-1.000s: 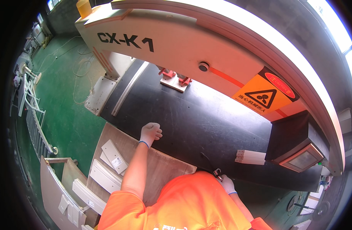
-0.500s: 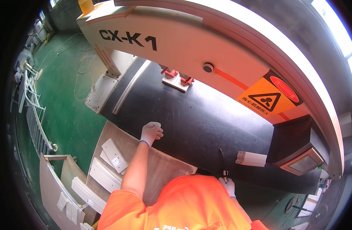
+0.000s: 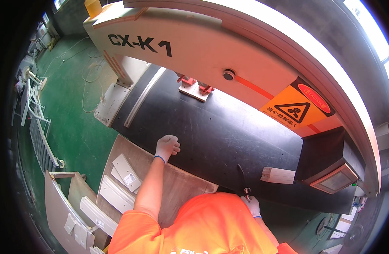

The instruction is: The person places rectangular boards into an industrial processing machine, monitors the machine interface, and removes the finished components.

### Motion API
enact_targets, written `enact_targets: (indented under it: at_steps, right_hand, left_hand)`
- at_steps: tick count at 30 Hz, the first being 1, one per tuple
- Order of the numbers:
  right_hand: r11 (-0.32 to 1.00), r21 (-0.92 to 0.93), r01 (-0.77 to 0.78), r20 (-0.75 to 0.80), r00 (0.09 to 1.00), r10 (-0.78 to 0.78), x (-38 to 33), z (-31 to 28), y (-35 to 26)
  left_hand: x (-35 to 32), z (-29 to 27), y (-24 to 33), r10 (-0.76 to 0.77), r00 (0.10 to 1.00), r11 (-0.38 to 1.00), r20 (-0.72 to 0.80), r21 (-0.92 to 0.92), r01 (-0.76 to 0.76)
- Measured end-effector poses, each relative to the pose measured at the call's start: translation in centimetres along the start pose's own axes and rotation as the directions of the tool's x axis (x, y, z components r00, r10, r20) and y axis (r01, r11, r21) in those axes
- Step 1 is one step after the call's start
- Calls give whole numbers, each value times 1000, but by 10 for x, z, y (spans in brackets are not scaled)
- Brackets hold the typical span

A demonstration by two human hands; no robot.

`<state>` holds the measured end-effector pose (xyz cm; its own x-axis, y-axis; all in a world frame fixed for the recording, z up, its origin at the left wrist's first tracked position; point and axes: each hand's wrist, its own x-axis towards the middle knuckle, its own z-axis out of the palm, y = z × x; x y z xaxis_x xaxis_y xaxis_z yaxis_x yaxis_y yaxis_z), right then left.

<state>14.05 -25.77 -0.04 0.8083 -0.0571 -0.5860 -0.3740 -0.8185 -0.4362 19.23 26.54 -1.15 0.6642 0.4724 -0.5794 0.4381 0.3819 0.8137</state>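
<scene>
My left hand (image 3: 167, 147), in a white glove with a blue cuff, hovers over the near left part of the black machine table (image 3: 190, 148). Its fingers are curled in a loose fist, and nothing shows in them. Close to my body, at the table's near edge, my gloved right hand (image 3: 253, 206) is closed round what looks like an air blow gun (image 3: 247, 191). This has a shiny metal body and a thin dark nozzle pointing away over the table; its handle is mostly hidden by the hand. A pale panel (image 3: 194, 92) lies farther back under red clamps (image 3: 206, 89).
A white machine beam (image 3: 194, 38) arches over the table. Stacked pale strips (image 3: 278, 175) lie beside a black monitor box (image 3: 325, 158) at right. White panels (image 3: 117, 192) rest on a brown board (image 3: 190, 180) at left. A roller conveyor (image 3: 41, 135) stands on the green floor.
The blow gun in my right hand has tilted slightly, so its dark nozzle shows longer and leans more to the left. My left hand has hardly moved.
</scene>
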Motion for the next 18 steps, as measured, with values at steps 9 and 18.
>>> enact_targets:
  at_steps: [9, 18]
  right_hand:
    - [999, -32, -22, 11, 1000, 23, -6, -6, -18]
    - [999, -41, -13, 38, 999, 15, -2, -6, -12]
  left_hand:
    - [0, 0, 1, -2, 1000, 1000, -3, -1, 2]
    - [6, 4, 7, -23, 999, 999, 24, 31, 22]
